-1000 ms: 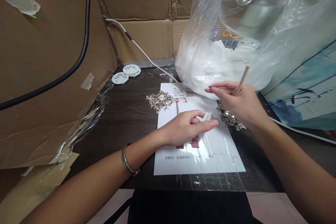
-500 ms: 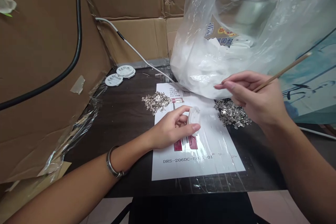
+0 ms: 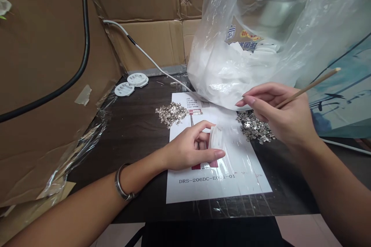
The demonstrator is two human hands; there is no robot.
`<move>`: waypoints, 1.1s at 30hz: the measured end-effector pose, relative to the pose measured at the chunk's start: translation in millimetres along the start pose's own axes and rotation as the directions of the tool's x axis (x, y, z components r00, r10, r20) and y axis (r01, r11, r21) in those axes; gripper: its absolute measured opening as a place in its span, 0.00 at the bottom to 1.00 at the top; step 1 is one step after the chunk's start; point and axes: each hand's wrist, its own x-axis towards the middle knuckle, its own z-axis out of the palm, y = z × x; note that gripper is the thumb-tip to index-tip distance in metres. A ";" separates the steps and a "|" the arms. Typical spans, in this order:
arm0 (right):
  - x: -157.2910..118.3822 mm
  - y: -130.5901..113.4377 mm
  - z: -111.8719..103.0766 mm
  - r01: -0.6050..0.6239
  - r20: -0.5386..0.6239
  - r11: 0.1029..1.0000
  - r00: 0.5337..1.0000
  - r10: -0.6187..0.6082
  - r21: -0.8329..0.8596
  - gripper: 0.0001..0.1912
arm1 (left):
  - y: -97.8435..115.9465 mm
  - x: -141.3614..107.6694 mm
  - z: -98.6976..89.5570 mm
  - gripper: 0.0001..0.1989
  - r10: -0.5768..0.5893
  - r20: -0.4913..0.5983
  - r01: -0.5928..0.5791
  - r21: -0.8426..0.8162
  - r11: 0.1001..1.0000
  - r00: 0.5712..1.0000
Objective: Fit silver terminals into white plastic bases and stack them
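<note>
My left hand (image 3: 188, 148) grips a white round plastic part (image 3: 216, 139) between thumb and fingers. The part is tipped up on its edge above a printed sheet (image 3: 199, 190). A thin wooden stick (image 3: 317, 82) rests in my right hand (image 3: 290, 114), its pale end pointing up and right. The thumb and forefinger of that hand are pinched together; whether a small piece sits between the tips, I cannot make out. Just below the right hand is a heap of small metal clips (image 3: 256, 128). Another heap of small metal pieces (image 3: 171, 115) lies beyond my left hand.
Two white round plastic parts (image 3: 124, 89) lie at the back left of the dark table (image 3: 139, 112). A large clear plastic bag (image 3: 208, 67) holding white parts stands behind. Cardboard (image 3: 153, 42) walls the back and left, with a white cable (image 3: 156, 61) along it.
My left hand has come slightly towards me and to the right, with the white part turned more on edge. My right hand has shifted a little left, and the stick has tilted lower.
</note>
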 end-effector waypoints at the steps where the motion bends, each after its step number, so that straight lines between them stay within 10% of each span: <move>1: 0.0 -0.4 -0.1 0.020 -0.012 1.000 1.000 -0.020 0.009 0.03 | -0.5 0.1 0.0 0.21 0.002 0.001 -0.002 0.000 1.000 1.000; 15: -6.5 5.1 10.7 0.026 0.162 0.991 0.987 -0.004 -0.132 0.06 | -1.9 0.0 0.3 0.21 0.057 -0.021 -0.058 -0.086 0.995 0.998; 25: -9.1 5.4 21.9 -0.201 0.223 0.976 0.951 0.214 -0.081 0.09 | -7.6 2.7 -1.5 0.20 0.133 -0.004 -0.131 -0.215 0.968 0.991; 33: -7.7 7.3 23.1 -0.110 0.245 0.987 0.960 0.135 -0.114 0.09 | -11.3 2.8 -3.1 0.22 0.167 -0.024 -0.169 -0.151 0.974 0.986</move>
